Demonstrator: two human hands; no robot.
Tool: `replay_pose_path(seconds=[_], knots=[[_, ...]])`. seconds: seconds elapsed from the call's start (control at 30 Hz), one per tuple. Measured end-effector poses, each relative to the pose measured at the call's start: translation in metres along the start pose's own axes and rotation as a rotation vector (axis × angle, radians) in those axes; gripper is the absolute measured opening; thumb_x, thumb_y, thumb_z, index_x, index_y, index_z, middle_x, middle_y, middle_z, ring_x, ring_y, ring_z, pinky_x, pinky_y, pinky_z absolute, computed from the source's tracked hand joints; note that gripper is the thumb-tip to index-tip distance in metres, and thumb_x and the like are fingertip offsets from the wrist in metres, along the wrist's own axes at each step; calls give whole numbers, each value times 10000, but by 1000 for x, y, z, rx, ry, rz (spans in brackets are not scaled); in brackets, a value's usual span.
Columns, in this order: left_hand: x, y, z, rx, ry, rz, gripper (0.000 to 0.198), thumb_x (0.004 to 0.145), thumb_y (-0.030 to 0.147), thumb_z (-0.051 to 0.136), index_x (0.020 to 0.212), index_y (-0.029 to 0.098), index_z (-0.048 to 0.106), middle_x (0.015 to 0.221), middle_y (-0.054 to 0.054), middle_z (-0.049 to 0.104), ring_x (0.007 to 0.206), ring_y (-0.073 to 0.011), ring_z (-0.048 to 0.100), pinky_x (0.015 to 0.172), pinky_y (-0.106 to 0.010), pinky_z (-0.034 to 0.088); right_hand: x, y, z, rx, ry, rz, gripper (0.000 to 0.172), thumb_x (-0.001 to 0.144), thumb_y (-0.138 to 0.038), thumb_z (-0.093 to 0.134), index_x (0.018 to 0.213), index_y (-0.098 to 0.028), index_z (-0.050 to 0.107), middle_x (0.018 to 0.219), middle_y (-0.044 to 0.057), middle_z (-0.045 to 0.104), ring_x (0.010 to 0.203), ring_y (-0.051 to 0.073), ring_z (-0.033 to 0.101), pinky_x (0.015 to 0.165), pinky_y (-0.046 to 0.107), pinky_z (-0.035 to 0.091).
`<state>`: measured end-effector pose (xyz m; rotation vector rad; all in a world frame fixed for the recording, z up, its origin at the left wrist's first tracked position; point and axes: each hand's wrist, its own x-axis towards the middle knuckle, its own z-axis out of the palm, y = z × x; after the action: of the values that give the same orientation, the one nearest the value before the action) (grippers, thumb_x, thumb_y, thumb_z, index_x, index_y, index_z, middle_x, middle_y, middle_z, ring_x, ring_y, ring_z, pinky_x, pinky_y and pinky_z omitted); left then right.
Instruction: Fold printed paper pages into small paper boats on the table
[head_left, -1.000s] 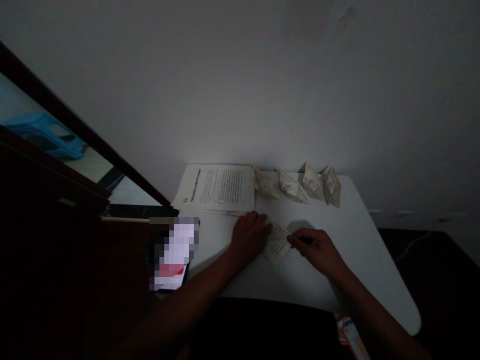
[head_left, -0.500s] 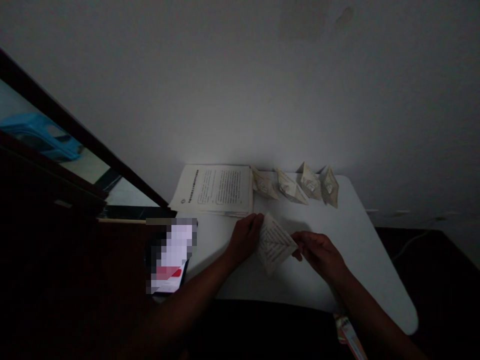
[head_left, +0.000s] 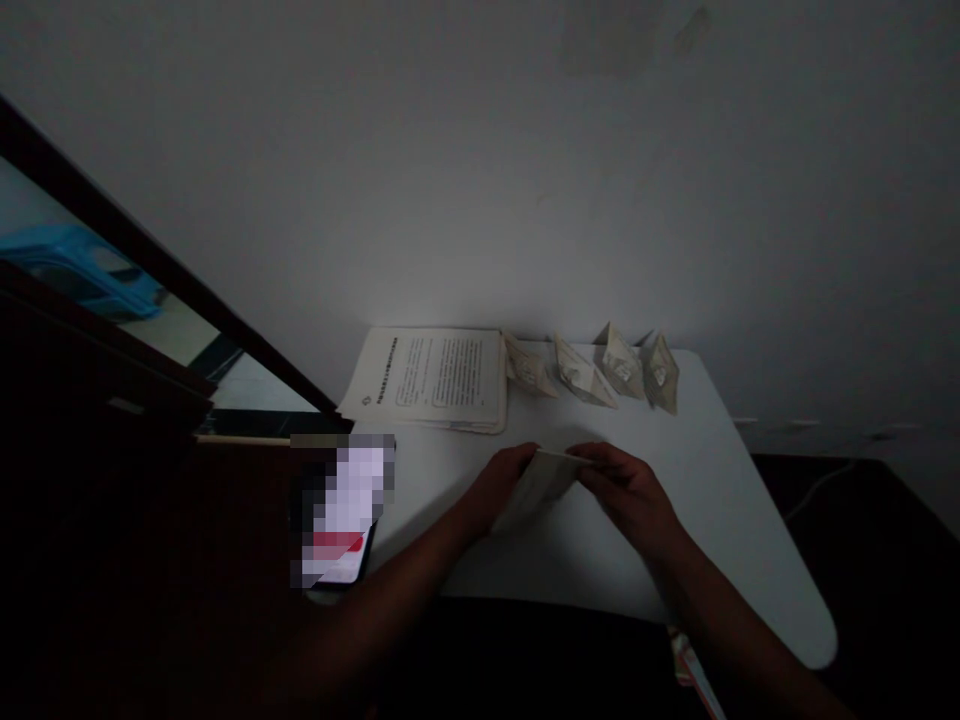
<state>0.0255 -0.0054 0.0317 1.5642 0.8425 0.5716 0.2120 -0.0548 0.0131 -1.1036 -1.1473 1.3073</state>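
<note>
A folded sheet of printed paper (head_left: 541, 484) is held between my two hands above the white table (head_left: 720, 520), tilted so that its upper edge faces me. My left hand (head_left: 506, 485) grips its left side, fingers closed. At the upper right corner, my right hand (head_left: 622, 490) pinches the paper between thumb and fingers. Dim light blurs the fold lines. Beyond my hands stand several folded paper boats in a row, among them a left one (head_left: 529, 368) and a rightmost one (head_left: 661, 375).
A stack of printed pages (head_left: 435, 380) lies at the table's back left, against the wall (head_left: 480, 200). A phone with a blurred lit screen (head_left: 349, 510) rests at the left edge. A blue plastic item (head_left: 82, 270) shows at far left.
The folded paper has tipped from showing its printed diamond face to nearly edge-on. My right hand has moved slightly left and up, closer to my left hand.
</note>
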Motion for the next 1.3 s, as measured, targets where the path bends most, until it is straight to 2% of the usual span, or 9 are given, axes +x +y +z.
replay_pose_path(seconds=[0.07,0.17,0.27,0.37,0.5,0.63,0.8,1.0,1.3], knots=[[-5,-3,-7,108,101,53,229,726,261,617,913,144,558,806,-25,624,735,-154,570,658,-259,451,2,2,-7,-19,67,35,217,740,-356,690,884,-196,658,757,30,664,719,163,611,697,299,483],[-17,-11,-13,346,317,208,431,767,204,564,1178,176,436,1007,-71,591,828,-162,570,709,-295,479,9,1,-14,-90,92,101,304,728,-405,685,922,-172,662,722,38,663,682,175,613,649,308,486],[-31,-19,-13,713,317,449,504,740,165,574,1221,184,425,1177,-127,502,1046,-230,503,832,-378,467,17,-2,-13,-245,65,126,358,728,-413,672,982,-161,654,737,38,672,674,174,621,643,310,491],[-39,-23,-8,973,292,573,301,765,125,524,1060,181,540,1100,-110,544,1014,-235,505,848,-398,448,23,-5,-9,-517,28,46,372,775,-390,615,1069,-163,632,744,35,677,667,170,622,651,314,503],[-40,-27,-5,1146,253,532,116,793,147,499,868,166,585,948,-87,584,906,-227,527,790,-387,442,20,-12,-8,-841,-76,-164,328,829,-307,548,1133,-198,609,1056,86,659,950,218,614,868,389,481],[-40,-30,-2,1164,206,477,105,810,178,495,863,157,584,952,-90,580,911,-224,519,811,-391,427,1,-22,-17,-958,-171,-308,307,859,-246,512,1157,-222,584,1178,90,596,1106,218,541,969,402,432],[-40,-27,1,1146,167,466,132,808,197,501,904,153,580,1017,-96,577,957,-240,509,843,-403,416,-24,-18,-26,-1116,-276,-462,306,816,-246,584,1122,-229,599,1126,89,627,1062,231,562,936,442,446],[-41,-23,1,1135,132,431,128,797,194,503,894,154,576,994,-99,584,939,-238,520,837,-403,420,-28,3,-27,-1238,-248,-678,329,818,-212,585,1146,-206,601,1105,103,649,1030,250,569,893,463,462],[-40,-27,-2,1064,218,355,162,836,200,488,940,153,603,936,-93,585,882,-218,516,794,-381,422,-23,5,-26,-1215,-243,-671,232,846,-152,532,1045,-188,644,1008,101,669,908,218,590,818,416,481]])
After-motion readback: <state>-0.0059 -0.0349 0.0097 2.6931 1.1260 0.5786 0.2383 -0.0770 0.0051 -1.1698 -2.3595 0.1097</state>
